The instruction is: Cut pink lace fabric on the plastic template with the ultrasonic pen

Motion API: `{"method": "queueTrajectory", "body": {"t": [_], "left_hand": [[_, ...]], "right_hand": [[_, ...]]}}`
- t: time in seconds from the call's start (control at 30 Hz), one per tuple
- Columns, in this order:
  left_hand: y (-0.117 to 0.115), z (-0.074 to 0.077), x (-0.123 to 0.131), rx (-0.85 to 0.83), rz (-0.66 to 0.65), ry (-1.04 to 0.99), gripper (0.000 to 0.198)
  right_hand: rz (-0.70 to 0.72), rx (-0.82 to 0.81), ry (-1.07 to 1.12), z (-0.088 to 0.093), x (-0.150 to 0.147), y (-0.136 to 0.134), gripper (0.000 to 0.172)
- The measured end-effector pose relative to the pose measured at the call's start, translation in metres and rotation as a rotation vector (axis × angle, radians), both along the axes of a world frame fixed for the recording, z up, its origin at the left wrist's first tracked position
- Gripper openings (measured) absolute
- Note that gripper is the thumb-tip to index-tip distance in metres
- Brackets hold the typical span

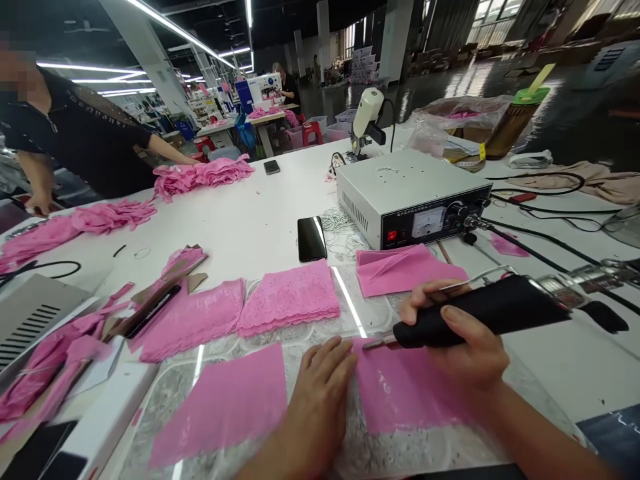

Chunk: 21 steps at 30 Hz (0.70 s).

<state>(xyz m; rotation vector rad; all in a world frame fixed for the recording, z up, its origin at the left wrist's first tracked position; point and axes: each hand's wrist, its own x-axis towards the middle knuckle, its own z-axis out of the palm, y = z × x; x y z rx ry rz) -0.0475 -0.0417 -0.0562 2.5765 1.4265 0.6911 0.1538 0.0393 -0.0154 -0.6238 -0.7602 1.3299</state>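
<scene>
My right hand (pixel 470 340) is wrapped round a black handheld tool (pixel 480 312). The tool's metal tip rests at the upper left corner of a pink fabric piece (pixel 400 393) on a clear, scuffed mat (pixel 310 339). My left hand (pixel 325 387) lies with its fingertips at that piece's left edge, fingers side by side and stretched out, holding nothing. Left of it lies another pink piece (pixel 230 400). Behind are two stacks of pink lace pieces (pixel 295 297) (pixel 200 317) and a folded pink pile (pixel 405 270).
A grey control box (pixel 410 193) with cables stands behind my right hand. A black phone (pixel 311 239) lies left of it. A person (pixel 85 133) stands at the far left by pink fabric heaps (pixel 200 177). A bottle (pixel 515 120) stands back right.
</scene>
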Motion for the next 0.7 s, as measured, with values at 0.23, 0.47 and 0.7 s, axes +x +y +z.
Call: {"method": "queueTrajectory", "body": {"t": [0.23,0.47,0.7], "left_hand": [[0.030,0.013,0.002,-0.230,-0.032,-0.166,0.040],[0.037,0.015,-0.006,-0.241,0.015,-0.253,0.037],[0.048,0.003,0.009,-0.268,0.057,-0.263,0.039]], "right_hand": [[-0.007,-0.005,0.022,-0.007,0.007,-0.002,0.011],[-0.028,0.061,-0.025,-0.006,0.006,-0.002,0.011],[-0.061,0.004,-0.011,-0.006,0.006,-0.002,0.014]]}}
